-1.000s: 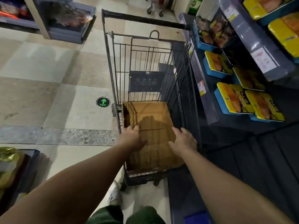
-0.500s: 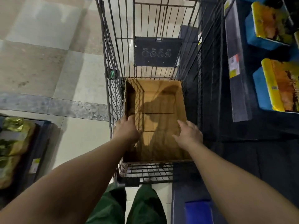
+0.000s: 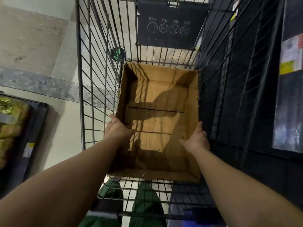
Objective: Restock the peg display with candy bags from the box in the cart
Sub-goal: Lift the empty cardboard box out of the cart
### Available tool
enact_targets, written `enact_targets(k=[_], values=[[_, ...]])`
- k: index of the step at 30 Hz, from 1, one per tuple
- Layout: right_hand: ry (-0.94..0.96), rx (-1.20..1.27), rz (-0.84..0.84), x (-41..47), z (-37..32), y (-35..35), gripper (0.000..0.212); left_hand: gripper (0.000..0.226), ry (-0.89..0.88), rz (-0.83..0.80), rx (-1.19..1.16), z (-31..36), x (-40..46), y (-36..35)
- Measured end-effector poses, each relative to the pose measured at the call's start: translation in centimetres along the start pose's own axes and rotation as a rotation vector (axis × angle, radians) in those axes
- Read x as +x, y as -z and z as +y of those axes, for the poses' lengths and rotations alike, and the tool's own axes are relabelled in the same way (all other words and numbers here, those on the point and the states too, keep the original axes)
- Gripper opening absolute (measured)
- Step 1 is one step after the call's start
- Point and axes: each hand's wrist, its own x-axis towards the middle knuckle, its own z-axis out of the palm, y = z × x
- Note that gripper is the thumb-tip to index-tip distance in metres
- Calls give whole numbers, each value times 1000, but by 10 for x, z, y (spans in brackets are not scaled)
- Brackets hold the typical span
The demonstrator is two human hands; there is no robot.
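An open brown cardboard box [image 3: 157, 99] sits on the bottom of a wire shopping cart [image 3: 91, 66]. Its inside shows only bare cardboard and shadows; no candy bags are in view. My left hand [image 3: 117, 128] holds the box's left wall, fingers on the outside and thumb inside. Across from it, my right hand [image 3: 196, 139] holds the right wall the same way, thumb inside. The peg display is out of view.
A dark shelf unit [image 3: 262, 95] with price labels [image 3: 291, 54] stands tight against the cart's right side. At the left, a low dark bin [image 3: 32, 128] holds gold packages [image 3: 11, 118]. Tiled floor [image 3: 36, 46] lies left of the cart. My green trouser legs [image 3: 144, 202] show below.
My head has leaned in over the cart, so the box looks larger. Both hands moved apart from the box's near part to its left and right walls.
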Motion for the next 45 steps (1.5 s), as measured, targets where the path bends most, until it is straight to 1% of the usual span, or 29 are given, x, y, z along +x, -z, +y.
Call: enact_targets(k=[3,5,9,12,13,14,16,17,18,21,22,24,27,31,33,35,39,42,45], values=[[-51,83,-29,7,0,1,106,93,75,-69,-90,8,9,2],[-63,181,-31,6,0,5,102,92,90,-94,-169,14,7,6],[-56,361,10,-11,0,12,94,79,86,-69,-312,20,-13,15],[-29,439,57,-31,-1,26,86,75,67,-53,-395,25,-37,26],[-16,454,85,-39,-1,34,83,77,43,-44,-416,30,-49,33],[-5,466,118,-47,-3,42,80,83,10,-34,-428,35,-59,40],[10,478,203,-66,-8,63,75,106,-98,23,-418,43,-71,55],[17,480,250,-75,-11,74,74,111,-148,44,-403,49,-79,66],[28,489,294,-84,-15,85,74,111,-197,61,-393,59,-94,80],[84,562,399,-111,-28,116,77,88,-306,196,-366,81,-137,119],[101,584,430,-121,-33,125,80,84,-336,244,-368,86,-145,129],[129,621,500,-144,-45,142,83,85,-399,317,-361,93,-162,150],[167,613,610,-181,-68,157,82,90,-485,374,-369,92,-179,187],[212,569,714,-239,-122,159,72,88,-558,415,-414,63,-184,252],[242,550,747,-269,-159,150,66,88,-585,427,-437,35,-175,292],[283,546,747,-294,-199,132,58,87,-600,447,-437,3,-162,336],[369,567,679,-332,-286,85,57,88,-559,544,-408,-64,-136,418],[432,580,608,-350,-344,52,50,86,-519,620,-407,-107,-115,470],[510,514,558,-359,-398,32,58,86,-464,678,-410,-135,-94,511]])
